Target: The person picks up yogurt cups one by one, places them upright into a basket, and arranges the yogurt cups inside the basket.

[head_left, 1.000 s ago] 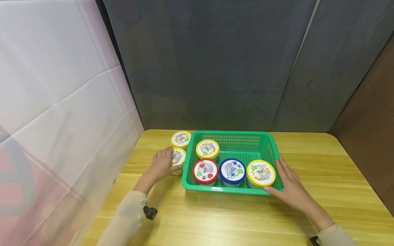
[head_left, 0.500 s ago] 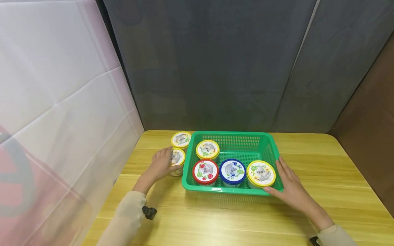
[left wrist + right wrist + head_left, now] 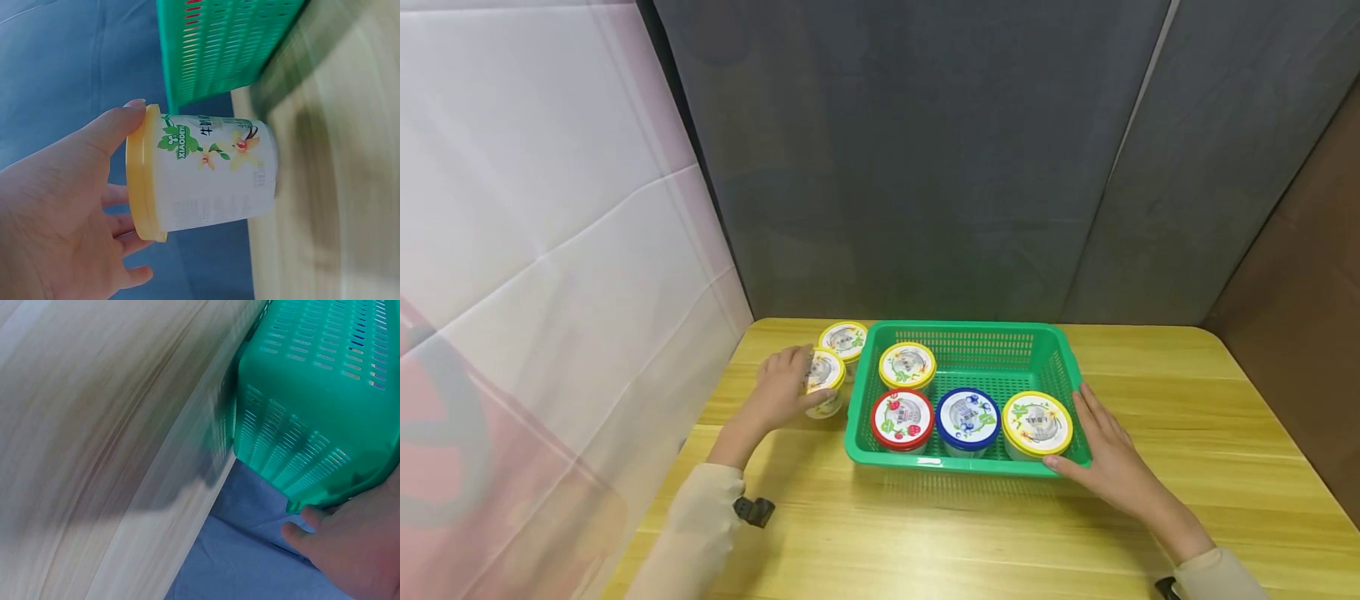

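My left hand [image 3: 784,387] grips a white paper cup [image 3: 209,172] around its yellow lid [image 3: 144,175], thumb on one side and fingers on the other. The cup, printed with yellow flowers, is left of the green basket [image 3: 970,463]; whether its base touches the table I cannot tell. Behind it stands another yellow-lidded cup [image 3: 844,338]. My right hand [image 3: 1108,454] rests on the basket's right front corner, fingers along the outer side and thumb on the front rim. Inside the basket are a red-lidded cup [image 3: 902,419], a blue-lidded cup [image 3: 968,418] and two yellow-lidded cups [image 3: 1037,423].
The basket stands on a wooden table [image 3: 925,542]. A dark grey cloth [image 3: 895,167] hangs behind the table, a pale printed sheet [image 3: 550,208] along the left, and a brown panel [image 3: 1300,267] at the right.
My left hand has moved the yellow-lidded cup a little left and up in the head view, away from the basket's side. The right hand and basket stay in place.
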Available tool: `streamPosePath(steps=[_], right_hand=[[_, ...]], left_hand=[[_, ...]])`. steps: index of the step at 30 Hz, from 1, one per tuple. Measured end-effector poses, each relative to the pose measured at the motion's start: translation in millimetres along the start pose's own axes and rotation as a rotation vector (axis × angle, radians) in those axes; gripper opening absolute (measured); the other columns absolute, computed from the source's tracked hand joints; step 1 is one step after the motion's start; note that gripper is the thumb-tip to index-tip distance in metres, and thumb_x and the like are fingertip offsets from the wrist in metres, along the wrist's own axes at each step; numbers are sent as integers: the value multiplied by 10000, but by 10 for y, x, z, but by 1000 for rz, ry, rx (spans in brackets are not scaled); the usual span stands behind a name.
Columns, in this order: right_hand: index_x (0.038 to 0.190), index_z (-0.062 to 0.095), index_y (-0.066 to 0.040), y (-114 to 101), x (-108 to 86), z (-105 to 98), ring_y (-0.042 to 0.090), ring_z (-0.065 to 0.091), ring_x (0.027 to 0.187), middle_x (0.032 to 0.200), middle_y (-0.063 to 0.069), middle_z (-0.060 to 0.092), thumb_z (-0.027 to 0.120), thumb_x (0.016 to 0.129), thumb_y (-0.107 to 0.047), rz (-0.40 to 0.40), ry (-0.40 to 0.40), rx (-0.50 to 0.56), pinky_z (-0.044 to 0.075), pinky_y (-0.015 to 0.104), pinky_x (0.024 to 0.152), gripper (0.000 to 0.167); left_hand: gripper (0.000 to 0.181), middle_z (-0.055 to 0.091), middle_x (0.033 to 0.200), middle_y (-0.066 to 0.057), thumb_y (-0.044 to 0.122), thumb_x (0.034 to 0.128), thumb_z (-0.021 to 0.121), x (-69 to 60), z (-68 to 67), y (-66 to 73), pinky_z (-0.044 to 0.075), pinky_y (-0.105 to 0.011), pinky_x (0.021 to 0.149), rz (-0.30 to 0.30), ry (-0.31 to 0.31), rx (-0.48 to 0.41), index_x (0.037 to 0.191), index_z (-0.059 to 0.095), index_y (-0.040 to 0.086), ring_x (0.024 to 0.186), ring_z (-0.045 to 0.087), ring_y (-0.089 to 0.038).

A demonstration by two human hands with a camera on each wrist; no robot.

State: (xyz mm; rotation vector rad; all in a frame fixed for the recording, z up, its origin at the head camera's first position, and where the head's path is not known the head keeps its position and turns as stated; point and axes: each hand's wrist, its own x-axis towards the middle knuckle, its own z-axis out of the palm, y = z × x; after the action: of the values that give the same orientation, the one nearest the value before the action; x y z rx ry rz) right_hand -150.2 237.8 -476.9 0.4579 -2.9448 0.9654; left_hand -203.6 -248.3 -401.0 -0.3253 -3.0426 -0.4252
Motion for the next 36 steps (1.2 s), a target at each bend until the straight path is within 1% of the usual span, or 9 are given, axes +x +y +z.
streamPosePath(steps=[3, 7, 10, 14, 18, 23, 26, 30, 36], right_hand=[[1604, 13, -102, -3, -2, -2, 586, 142, 1456, 1688, 102, -75, 722, 844, -531, 1, -2, 1, 162, 812, 1040, 1125], [1604, 8, -105, -2, -1, -4, 591, 146, 1451, 1687, 99, -79, 717, 847, -535, 3, -4, 0, 163, 815, 1035, 1123], [1604, 7, -106, 0, 1, -4, 590, 148, 1451, 1687, 97, -81, 716, 847, -537, 4, -5, 0, 162, 815, 1036, 1123], [1604, 10, -102, 0, 0, -5, 588, 152, 1452, 1687, 98, -82, 717, 846, -539, 5, -4, -3, 163, 813, 1039, 1125], [1604, 10, -99, -8, -2, -11, 588, 151, 1452, 1687, 102, -81, 714, 846, -543, 9, -7, -3, 164, 813, 1038, 1125], [1603, 11, -96, -20, -5, -16, 582, 147, 1456, 1687, 104, -79, 714, 847, -543, 10, -7, 0, 163, 814, 1036, 1125], [1603, 12, -97, -24, -7, -18, 583, 148, 1455, 1687, 105, -77, 714, 847, -541, 10, -5, 1, 163, 815, 1036, 1123], [1604, 7, -102, -25, -5, -18, 591, 145, 1451, 1686, 103, -81, 714, 848, -540, 9, -4, 4, 159, 816, 1036, 1124], [1604, 7, -101, -14, 3, -4, 590, 149, 1450, 1687, 106, -76, 716, 846, -540, 8, -3, 2, 159, 817, 1034, 1126]], left_hand=[[886, 397, 1482, -316, 456, 886, 703, 0, -41, -1, 227, -698, 1123, -9, -11, -4, 1492, 319, -64, 1368, 342, -535], [899, 388, 1491, -313, 476, 886, 695, -2, -48, -16, 219, -698, 1126, -19, -22, -4, 1502, 308, -52, 1376, 335, -534], [895, 393, 1484, -317, 480, 884, 695, 3, -59, -19, 226, -700, 1122, -15, -4, 3, 1493, 318, -59, 1367, 344, -534], [897, 420, 1460, -324, 477, 875, 708, 26, -123, 11, 256, -698, 1109, 3, 35, 30, 1475, 339, -79, 1347, 370, -534], [893, 434, 1443, -328, 482, 870, 712, 64, -238, 65, 286, -686, 1086, 10, 59, 46, 1467, 356, -78, 1328, 385, -531], [894, 404, 1476, -298, 496, 870, 707, 127, -390, 143, 275, -681, 1094, -10, 63, 9, 1497, 341, -24, 1346, 361, -511], [898, 398, 1489, -271, 512, 865, 707, 174, -452, 191, 274, -670, 1114, -15, 68, -3, 1510, 339, 8, 1363, 355, -488], [906, 416, 1488, -243, 536, 847, 714, 250, -485, 267, 280, -637, 1133, -9, 75, 6, 1509, 358, 30, 1362, 366, -454], [917, 426, 1486, -224, 569, 830, 710, 378, -459, 425, 270, -619, 1149, 1, 81, 23, 1507, 368, 54, 1348, 377, -431]])
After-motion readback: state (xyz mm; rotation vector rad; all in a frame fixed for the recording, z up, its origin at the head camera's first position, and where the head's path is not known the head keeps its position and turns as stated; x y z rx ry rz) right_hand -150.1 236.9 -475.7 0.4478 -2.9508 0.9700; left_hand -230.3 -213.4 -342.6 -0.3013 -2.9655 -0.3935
